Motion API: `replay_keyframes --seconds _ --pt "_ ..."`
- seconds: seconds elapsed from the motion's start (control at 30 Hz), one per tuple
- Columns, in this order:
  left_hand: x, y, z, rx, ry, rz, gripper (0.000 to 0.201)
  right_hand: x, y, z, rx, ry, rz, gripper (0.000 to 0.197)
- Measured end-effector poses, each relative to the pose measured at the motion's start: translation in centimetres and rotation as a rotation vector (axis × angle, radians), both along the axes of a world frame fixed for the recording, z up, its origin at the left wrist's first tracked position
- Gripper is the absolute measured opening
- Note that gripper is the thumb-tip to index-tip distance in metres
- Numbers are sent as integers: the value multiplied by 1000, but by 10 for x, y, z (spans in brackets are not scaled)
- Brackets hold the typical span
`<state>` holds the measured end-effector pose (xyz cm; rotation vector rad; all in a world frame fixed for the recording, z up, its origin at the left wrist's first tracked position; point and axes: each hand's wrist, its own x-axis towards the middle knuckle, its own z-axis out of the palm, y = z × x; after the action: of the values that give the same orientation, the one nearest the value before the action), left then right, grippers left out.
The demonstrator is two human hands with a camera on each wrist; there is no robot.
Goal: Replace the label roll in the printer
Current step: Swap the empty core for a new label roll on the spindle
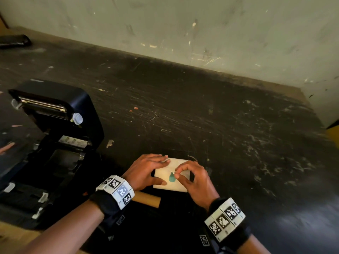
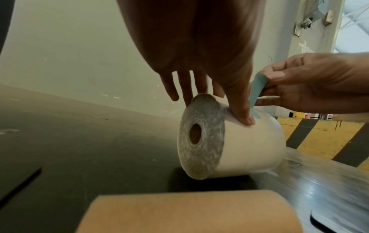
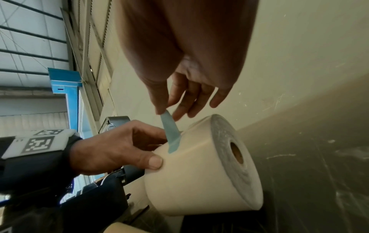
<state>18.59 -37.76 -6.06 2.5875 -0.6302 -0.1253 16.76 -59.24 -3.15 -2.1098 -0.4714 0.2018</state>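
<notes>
A white label roll (image 1: 180, 184) lies on its side on the dark table, near the front edge. My left hand (image 1: 146, 170) holds it, fingers over the top and thumb (image 2: 240, 110) pressed on the near face. My right hand (image 1: 190, 177) pinches a teal tape tab (image 1: 172, 177) stuck to the roll's outer wrap; the tab (image 3: 171, 130) stands lifted off the paper, its lower end still stuck. The black printer (image 1: 55, 136) stands to the left with its lid up and its roll bay bare. A brown cardboard core (image 1: 146, 199) lies just in front of the roll.
A scuffed pale wall (image 1: 201, 24) runs along the back of the table (image 1: 220, 116). A black object (image 1: 14, 41) lies at the far left rear. A yellow and black striped edge (image 1: 333, 133) shows at the right.
</notes>
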Motion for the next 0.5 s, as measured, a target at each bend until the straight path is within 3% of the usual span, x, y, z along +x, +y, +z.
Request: replay_keyframes --seconds 0.2,0.33,0.5 --pt "6 3 3 -14 72 -6 73 -3 0 6 106 11 -120 8" --pt "10 2 5 -22 87 13 72 -4 -18 3 152 42 -217 17" --pt "13 3 7 -49 152 4 72 -15 -56 -27 -133 299 -208 32"
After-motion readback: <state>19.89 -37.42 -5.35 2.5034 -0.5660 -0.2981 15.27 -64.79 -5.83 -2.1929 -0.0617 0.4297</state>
